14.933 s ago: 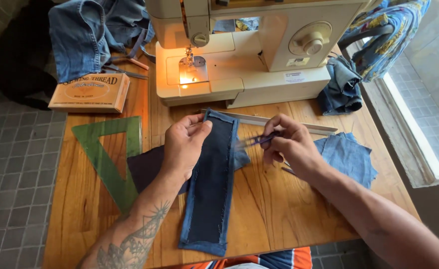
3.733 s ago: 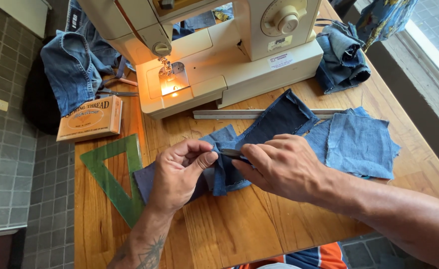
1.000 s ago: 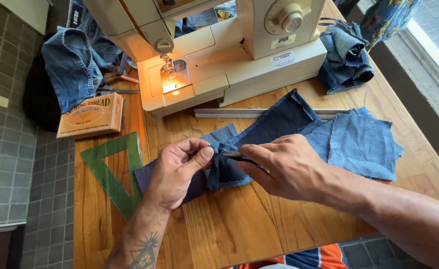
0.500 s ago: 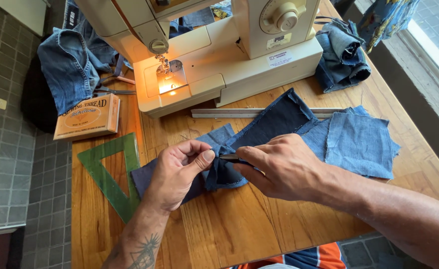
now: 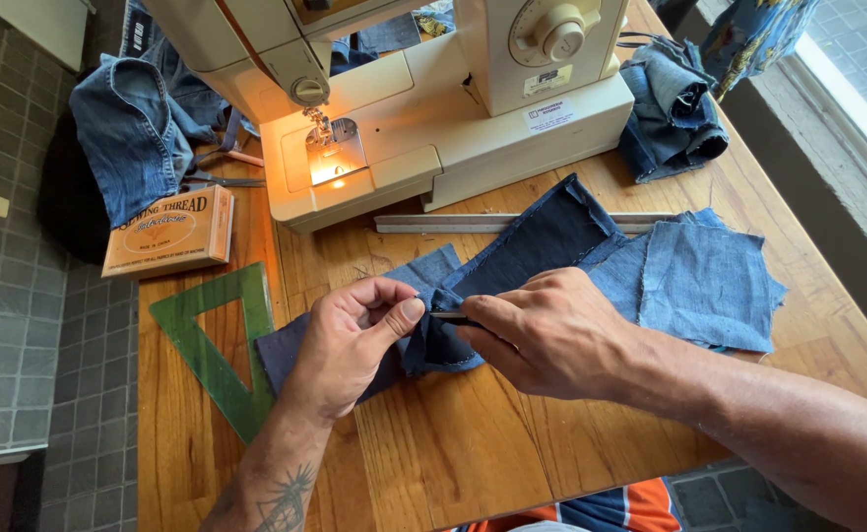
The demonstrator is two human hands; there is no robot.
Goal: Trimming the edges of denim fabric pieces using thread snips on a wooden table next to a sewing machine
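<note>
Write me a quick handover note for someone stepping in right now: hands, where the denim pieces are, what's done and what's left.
Left hand: pinching the folded edge of the dark denim strip.
Right hand: holding a thin dark tool against that same fold.
The strip lies across the wooden table, over lighter denim patches, in front of the lit sewing machine. Green set square to the left.
Done: strip folded and gripped.
Left: nothing is under the needle yet.

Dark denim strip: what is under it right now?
Under the dark denim strip lie the metal ruler, lighter denim patches and the wooden table; anything beneath its middle is covered.
</note>
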